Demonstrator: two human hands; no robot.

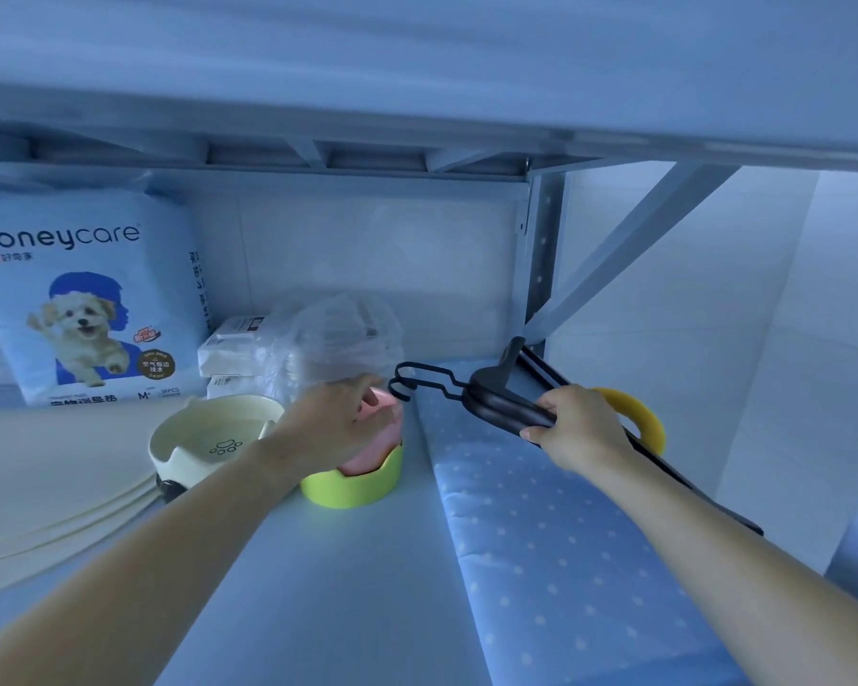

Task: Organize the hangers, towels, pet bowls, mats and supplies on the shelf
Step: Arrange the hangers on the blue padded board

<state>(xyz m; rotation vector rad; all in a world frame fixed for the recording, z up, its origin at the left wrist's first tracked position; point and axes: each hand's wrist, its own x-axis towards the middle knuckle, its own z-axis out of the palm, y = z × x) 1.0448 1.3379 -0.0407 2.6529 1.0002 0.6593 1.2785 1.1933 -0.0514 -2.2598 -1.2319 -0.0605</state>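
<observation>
My right hand [578, 428] grips a bundle of black hangers [496, 401] by one arm, hooks pointing left, just above the blue dotted mat [541, 552]. My left hand [338, 423] reaches over the pink bowl [385, 428], fingers curled on its rim; that bowl is nested in a green bowl [352, 487]. A cream bowl [204, 438] with a paw print sits to the left. Behind them stand a clear bag of white towels [318, 344] and a honeycare pad pack [85, 299].
A yellow ring-shaped object [640, 418] lies behind the hangers near the shelf's right post [541, 269]. Cream mats [45, 487] are stacked at the left. The upper shelf [417, 116] hangs low overhead. The shelf's right edge drops off beyond the dotted mat.
</observation>
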